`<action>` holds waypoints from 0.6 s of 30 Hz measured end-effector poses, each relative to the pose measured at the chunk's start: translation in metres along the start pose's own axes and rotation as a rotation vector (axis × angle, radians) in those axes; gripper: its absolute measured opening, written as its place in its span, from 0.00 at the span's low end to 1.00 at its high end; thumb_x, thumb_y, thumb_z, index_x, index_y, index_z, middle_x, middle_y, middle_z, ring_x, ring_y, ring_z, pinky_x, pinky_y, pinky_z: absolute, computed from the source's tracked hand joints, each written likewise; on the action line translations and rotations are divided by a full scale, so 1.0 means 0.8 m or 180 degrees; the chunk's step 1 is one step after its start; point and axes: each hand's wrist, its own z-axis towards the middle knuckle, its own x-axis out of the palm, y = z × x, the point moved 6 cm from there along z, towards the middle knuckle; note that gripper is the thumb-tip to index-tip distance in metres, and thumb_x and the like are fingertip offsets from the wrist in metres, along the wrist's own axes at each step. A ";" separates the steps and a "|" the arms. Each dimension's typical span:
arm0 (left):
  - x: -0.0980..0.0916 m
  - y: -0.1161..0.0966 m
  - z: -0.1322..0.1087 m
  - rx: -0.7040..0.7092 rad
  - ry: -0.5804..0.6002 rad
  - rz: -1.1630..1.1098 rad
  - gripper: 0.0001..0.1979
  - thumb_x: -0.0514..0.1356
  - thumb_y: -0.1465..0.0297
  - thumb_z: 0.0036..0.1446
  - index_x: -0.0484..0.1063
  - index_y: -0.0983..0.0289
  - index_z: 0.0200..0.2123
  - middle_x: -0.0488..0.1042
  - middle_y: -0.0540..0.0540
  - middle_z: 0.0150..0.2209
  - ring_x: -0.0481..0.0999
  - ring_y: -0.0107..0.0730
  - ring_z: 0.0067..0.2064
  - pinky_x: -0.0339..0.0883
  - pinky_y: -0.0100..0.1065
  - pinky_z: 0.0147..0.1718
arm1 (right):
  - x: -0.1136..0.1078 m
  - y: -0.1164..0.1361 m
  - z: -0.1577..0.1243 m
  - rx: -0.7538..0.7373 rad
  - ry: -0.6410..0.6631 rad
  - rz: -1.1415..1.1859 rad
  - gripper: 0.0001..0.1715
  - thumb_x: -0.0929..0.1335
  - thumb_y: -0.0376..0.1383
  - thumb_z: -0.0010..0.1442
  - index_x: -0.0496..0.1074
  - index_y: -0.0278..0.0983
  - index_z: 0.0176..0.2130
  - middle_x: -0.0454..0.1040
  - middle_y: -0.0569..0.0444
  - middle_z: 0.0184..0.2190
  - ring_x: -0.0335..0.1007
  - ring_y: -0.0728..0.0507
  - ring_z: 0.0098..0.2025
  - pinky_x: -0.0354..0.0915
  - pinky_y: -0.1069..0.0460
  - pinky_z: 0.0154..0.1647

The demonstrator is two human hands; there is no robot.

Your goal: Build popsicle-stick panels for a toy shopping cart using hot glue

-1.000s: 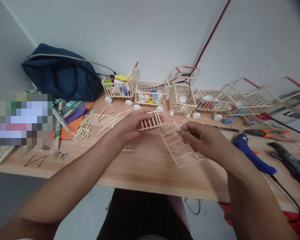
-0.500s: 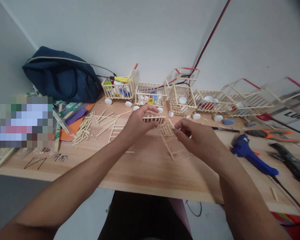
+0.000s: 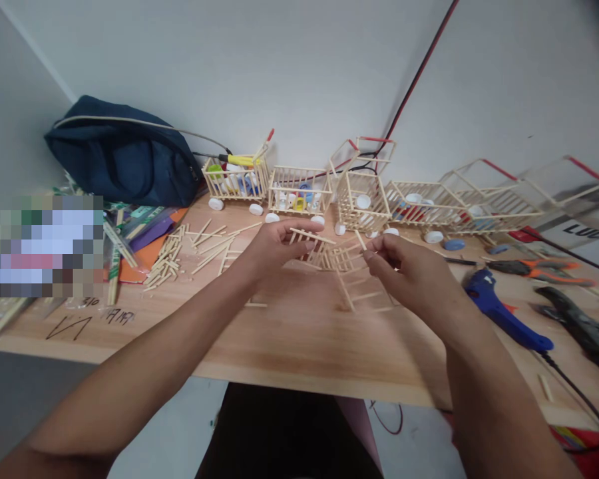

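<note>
My left hand (image 3: 280, 247) grips a small basket-like frame of thin wooden sticks (image 3: 333, 258) by its left side. My fingers hide part of that frame. To its right, my right hand (image 3: 397, 261) pinches one short wooden stick (image 3: 360, 239) between thumb and fingertips, apart from the frame. Below the right hand, a ladder-like piece of sticks (image 3: 347, 293) lies on the wooden table (image 3: 279, 346). Another such piece (image 3: 225, 259) lies partly behind my left forearm.
Several small stick carts (image 3: 299, 189) on bottle-cap wheels line the wall. Cut sticks (image 3: 168, 259) are heaped at left, near a dark blue bag (image 3: 124, 156). A blue glue gun (image 3: 506, 313), orange-handled pliers (image 3: 534, 267) and a black tool (image 3: 576, 326) lie at right.
My right hand has drawn right, away from the frame, with the short stick in its fingers. The frame in my left hand has tilted and now shows more of its bars.
</note>
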 end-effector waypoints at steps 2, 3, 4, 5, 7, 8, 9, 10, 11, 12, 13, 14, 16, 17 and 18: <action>0.003 0.005 0.001 -0.0143 0.0152 -0.0162 0.23 0.68 0.73 0.47 0.72 0.67 0.48 0.79 0.58 0.38 0.78 0.31 0.38 0.69 0.34 0.40 | -0.001 -0.005 -0.001 0.0071 -0.0029 0.0010 0.11 0.63 0.42 0.60 0.68 0.38 0.30 0.70 0.57 0.21 0.63 0.48 0.23 0.56 0.53 0.27; 0.003 0.007 0.002 -0.0203 0.0177 -0.0211 0.24 0.68 0.75 0.46 0.71 0.68 0.49 0.79 0.57 0.37 0.78 0.31 0.38 0.69 0.34 0.40 | -0.001 -0.007 -0.001 0.0113 -0.0034 0.0003 0.11 0.64 0.42 0.60 0.68 0.38 0.31 0.70 0.57 0.21 0.64 0.48 0.23 0.56 0.53 0.27; 0.002 0.009 0.002 -0.0250 0.0176 -0.0232 0.24 0.68 0.76 0.45 0.70 0.67 0.48 0.79 0.57 0.36 0.78 0.31 0.37 0.69 0.35 0.40 | -0.001 -0.008 -0.001 0.0148 -0.0028 -0.0010 0.11 0.63 0.42 0.60 0.69 0.38 0.31 0.70 0.56 0.21 0.63 0.48 0.23 0.56 0.53 0.27; 0.001 0.011 0.003 -0.0269 0.0160 -0.0227 0.23 0.68 0.77 0.44 0.70 0.67 0.46 0.79 0.56 0.35 0.78 0.31 0.36 0.69 0.35 0.39 | -0.001 -0.009 -0.001 0.0173 -0.0014 -0.0028 0.12 0.63 0.43 0.60 0.69 0.38 0.31 0.70 0.56 0.21 0.63 0.48 0.23 0.55 0.53 0.26; -0.002 0.010 0.004 -0.0228 0.0151 -0.0166 0.18 0.69 0.76 0.44 0.72 0.67 0.40 0.79 0.57 0.36 0.78 0.30 0.36 0.68 0.34 0.40 | -0.004 -0.010 -0.001 0.0181 -0.0003 -0.0086 0.13 0.63 0.43 0.60 0.69 0.38 0.30 0.69 0.57 0.21 0.62 0.48 0.23 0.55 0.53 0.27; -0.003 0.009 0.004 -0.0188 0.0156 -0.0137 0.16 0.69 0.74 0.44 0.73 0.68 0.38 0.79 0.57 0.38 0.78 0.30 0.37 0.68 0.33 0.40 | -0.007 -0.011 -0.002 0.0176 -0.0010 -0.0111 0.13 0.63 0.44 0.60 0.68 0.38 0.30 0.68 0.57 0.20 0.62 0.48 0.22 0.55 0.53 0.27; -0.004 0.008 0.004 -0.0157 0.0155 -0.0125 0.15 0.70 0.73 0.44 0.74 0.68 0.37 0.80 0.57 0.39 0.77 0.30 0.38 0.67 0.33 0.40 | -0.009 -0.012 -0.002 0.0174 -0.0019 -0.0120 0.14 0.63 0.44 0.60 0.68 0.38 0.29 0.67 0.57 0.20 0.61 0.48 0.22 0.54 0.53 0.26; -0.005 0.007 0.004 -0.0146 0.0143 -0.0133 0.16 0.70 0.71 0.44 0.75 0.67 0.39 0.80 0.58 0.40 0.77 0.30 0.39 0.67 0.32 0.39 | -0.012 -0.014 -0.003 0.0182 -0.0026 -0.0115 0.14 0.63 0.44 0.60 0.67 0.38 0.29 0.66 0.57 0.20 0.60 0.48 0.22 0.54 0.53 0.26; -0.006 0.007 0.004 -0.0156 0.0114 -0.0155 0.19 0.70 0.70 0.44 0.75 0.67 0.42 0.80 0.58 0.40 0.77 0.31 0.39 0.67 0.32 0.38 | -0.015 -0.016 -0.004 0.0198 -0.0026 -0.0098 0.14 0.62 0.44 0.60 0.67 0.38 0.28 0.66 0.57 0.19 0.60 0.49 0.22 0.53 0.53 0.26; -0.006 0.006 0.003 -0.0184 0.0077 -0.0172 0.22 0.71 0.70 0.44 0.74 0.66 0.45 0.80 0.58 0.40 0.78 0.31 0.39 0.67 0.32 0.37 | -0.018 -0.020 -0.005 0.0219 -0.0033 -0.0078 0.14 0.62 0.45 0.60 0.66 0.38 0.29 0.65 0.57 0.19 0.59 0.49 0.21 0.53 0.53 0.25; -0.007 0.005 0.003 -0.0211 0.0031 -0.0169 0.26 0.71 0.70 0.44 0.73 0.66 0.48 0.80 0.58 0.39 0.78 0.32 0.38 0.67 0.32 0.36 | -0.022 -0.024 -0.006 0.0232 -0.0049 -0.0058 0.15 0.63 0.45 0.60 0.66 0.38 0.29 0.65 0.57 0.19 0.59 0.49 0.21 0.53 0.53 0.25; -0.008 0.005 0.002 -0.0228 -0.0017 -0.0139 0.27 0.71 0.70 0.44 0.71 0.65 0.49 0.80 0.57 0.37 0.78 0.31 0.36 0.67 0.32 0.35 | -0.025 -0.028 -0.008 0.0243 -0.0084 -0.0046 0.15 0.63 0.45 0.60 0.66 0.38 0.29 0.64 0.57 0.19 0.59 0.49 0.21 0.52 0.53 0.24; -0.008 0.003 0.001 -0.0231 -0.0107 -0.0027 0.26 0.71 0.71 0.43 0.69 0.65 0.47 0.81 0.56 0.35 0.77 0.30 0.33 0.67 0.31 0.33 | -0.034 -0.037 -0.010 0.0297 -0.0190 -0.0032 0.15 0.63 0.46 0.60 0.66 0.38 0.29 0.64 0.58 0.18 0.58 0.49 0.21 0.52 0.53 0.24; -0.007 0.001 0.000 -0.0215 -0.0140 0.0027 0.24 0.71 0.72 0.43 0.68 0.65 0.44 0.80 0.56 0.34 0.77 0.29 0.32 0.67 0.31 0.33 | -0.039 -0.042 -0.011 0.0352 -0.0274 -0.0026 0.15 0.63 0.46 0.60 0.67 0.38 0.29 0.65 0.58 0.18 0.58 0.49 0.20 0.52 0.53 0.24; -0.006 0.000 -0.001 -0.0196 -0.0149 0.0066 0.22 0.71 0.73 0.42 0.68 0.65 0.42 0.80 0.56 0.34 0.77 0.28 0.32 0.68 0.31 0.33 | -0.045 -0.046 -0.012 0.0415 -0.0376 -0.0013 0.15 0.64 0.46 0.59 0.67 0.39 0.29 0.65 0.58 0.18 0.57 0.49 0.20 0.52 0.53 0.23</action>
